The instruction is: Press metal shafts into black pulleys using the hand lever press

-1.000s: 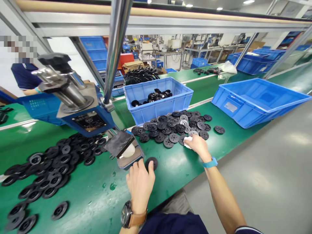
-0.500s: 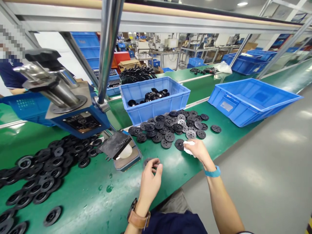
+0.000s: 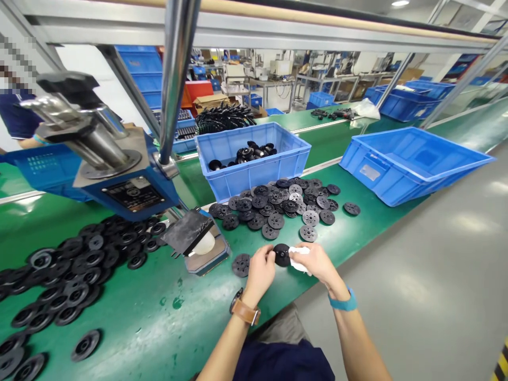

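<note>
A black plastic disc (image 3: 282, 255) is held up between my two hands above the green bench. My left hand (image 3: 261, 270) pinches its left edge with thumb and fingers. In my right hand (image 3: 317, 263) is a crumpled white cloth (image 3: 299, 259), pressed against the right side of the same disc. Just left of my left hand, a single dark disc (image 3: 241, 265) lies flat on the bench. Beyond my hands spreads a pile of similar discs with holes (image 3: 275, 209).
A hand press (image 3: 135, 196) stands left of my hands. Many black rings (image 3: 75, 264) cover the bench's left side. Behind the discs is a blue bin (image 3: 254, 169) holding black parts; another blue bin (image 3: 413, 164) sits to the right. A person's sleeve (image 3: 18, 114) shows far left.
My right hand has brought a disc from the pile's near edge toward me. My left hand has moved right and up and taken hold of it, leaving the lone disc uncovered.
</note>
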Demonstrator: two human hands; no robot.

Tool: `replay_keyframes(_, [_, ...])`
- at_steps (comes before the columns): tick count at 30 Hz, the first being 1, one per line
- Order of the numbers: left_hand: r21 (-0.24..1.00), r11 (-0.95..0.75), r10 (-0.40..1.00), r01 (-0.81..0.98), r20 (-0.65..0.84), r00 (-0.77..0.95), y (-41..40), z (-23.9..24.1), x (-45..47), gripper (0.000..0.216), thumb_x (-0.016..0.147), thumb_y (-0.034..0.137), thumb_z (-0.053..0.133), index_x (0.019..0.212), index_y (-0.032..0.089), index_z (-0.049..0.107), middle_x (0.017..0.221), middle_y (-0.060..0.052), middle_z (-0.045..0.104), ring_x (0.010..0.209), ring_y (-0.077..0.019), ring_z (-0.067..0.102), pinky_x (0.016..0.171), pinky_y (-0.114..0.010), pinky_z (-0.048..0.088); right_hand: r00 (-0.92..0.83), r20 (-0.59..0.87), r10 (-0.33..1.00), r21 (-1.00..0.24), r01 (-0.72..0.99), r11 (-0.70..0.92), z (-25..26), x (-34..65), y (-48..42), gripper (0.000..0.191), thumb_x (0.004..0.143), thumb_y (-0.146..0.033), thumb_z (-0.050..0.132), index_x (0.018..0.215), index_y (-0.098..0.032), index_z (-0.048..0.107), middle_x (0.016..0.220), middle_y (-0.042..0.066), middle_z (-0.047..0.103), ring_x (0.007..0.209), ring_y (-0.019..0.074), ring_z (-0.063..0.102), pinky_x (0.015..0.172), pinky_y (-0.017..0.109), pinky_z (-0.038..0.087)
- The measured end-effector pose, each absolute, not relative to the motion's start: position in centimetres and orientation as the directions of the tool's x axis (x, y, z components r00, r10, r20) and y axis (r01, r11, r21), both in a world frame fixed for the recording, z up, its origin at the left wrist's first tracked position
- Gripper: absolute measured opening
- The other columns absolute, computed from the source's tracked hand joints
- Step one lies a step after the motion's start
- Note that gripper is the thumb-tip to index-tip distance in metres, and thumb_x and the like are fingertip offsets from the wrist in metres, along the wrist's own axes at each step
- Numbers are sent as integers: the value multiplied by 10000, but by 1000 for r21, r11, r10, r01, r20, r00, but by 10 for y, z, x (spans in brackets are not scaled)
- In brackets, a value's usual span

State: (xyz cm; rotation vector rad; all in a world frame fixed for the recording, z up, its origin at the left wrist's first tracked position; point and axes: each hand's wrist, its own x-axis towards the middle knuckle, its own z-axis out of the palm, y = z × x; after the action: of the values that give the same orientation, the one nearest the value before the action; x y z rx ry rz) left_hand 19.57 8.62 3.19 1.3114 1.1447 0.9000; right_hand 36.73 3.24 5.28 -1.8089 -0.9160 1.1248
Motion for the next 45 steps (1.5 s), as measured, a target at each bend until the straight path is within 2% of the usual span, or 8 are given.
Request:
replay_keyframes(6, [938, 314, 900, -146, -245, 361, 64, 46, 166, 414, 826, 490, 780, 1055, 146, 803, 1041, -144, 804, 979, -289, 726, 944, -440, 556, 169, -404, 899, -914, -42, -403, 59, 354, 23, 354, 651, -474, 791, 762, -159, 671, 580, -16, 594, 496, 113, 496, 427, 214, 375])
replay_keyframes(9, [729, 535, 818, -427, -319, 479, 48, 52, 152, 499, 787, 504, 855, 1137, 157, 776, 1180, -150, 771, 1093, -304, 701, 1004, -479, 545, 108, -396, 912, -917, -96, -386, 58, 341, 22, 386, 672, -508, 784, 796, -158, 677, 598, -10, 602, 497, 115, 506, 437, 220, 392])
replay_keyframes(13, [577, 662, 733, -479, -365, 574, 36, 52, 133, 438, 808, 430, 867, 1157, 184, 771, 1207, -124, 763, 1090, -293, 713, 1030, -537, 551, 73, -383, 921, -923, -63, -379, 61, 323, 21, 334, 715, -463, 776, 819, -155, 698, 588, -11, 607, 478, 111, 496, 421, 213, 368])
replay_keyframes(18, [574, 649, 752, -500, -384, 535, 33, 47, 113, 438, 757, 378, 916, 1128, 182, 791, 1208, -114, 777, 1094, -284, 723, 1044, -514, 562, 85, -289, 953, -952, 76, -296, 69, 312, 16, 185, 759, -345, 775, 801, -167, 746, 676, -8, 657, 594, 115, 537, 518, 200, 404])
replay_keyframes(24, [594, 659, 733, -463, -365, 575, 26, 51, 109, 431, 776, 444, 889, 1094, 165, 804, 1163, -145, 794, 1107, -354, 741, 1086, -564, 522, 128, -97, 987, -992, 69, -106, 70, 300, 16, 340, 923, -480, 666, 1099, -197, 735, 867, 15, 706, 686, 140, 609, 607, 232, 476])
replay_keyframes(30, [681, 596, 766, -426, -320, 558, 25, 52, 102, 487, 742, 472, 908, 1084, 140, 808, 1128, -169, 801, 1032, -338, 760, 1060, -533, 545, 47, 101, 994, -954, 288, 83, 55, 291, 26, 339, 964, -475, 648, 830, -198, 791, 733, 10, 627, 701, 153, 577, 670, 263, 458])
replay_keyframes(37, [603, 594, 798, -533, -356, 486, 27, 55, 92, 344, 766, 445, 893, 880, 138, 788, 1169, -197, 788, 1063, -355, 759, 1042, -537, 552, 319, 103, 942, -969, 247, 22, 71, 292, 17, 351, 1002, -466, 570, 1215, -200, 657, 930, 52, 689, 772, 188, 633, 678, 287, 493])
replay_keyframes(45, [657, 525, 847, -541, -340, 409, 27, 43, 93, 283, 760, 390, 912, 902, 166, 812, 905, -59, 788, 835, -180, 716, 834, -302, 605, -78, 390, 918, -788, 487, 376, 64, 258, 13, 104, 979, -305, 644, 928, -216, 655, 842, 28, 647, 797, 192, 542, 721, 315, 414])
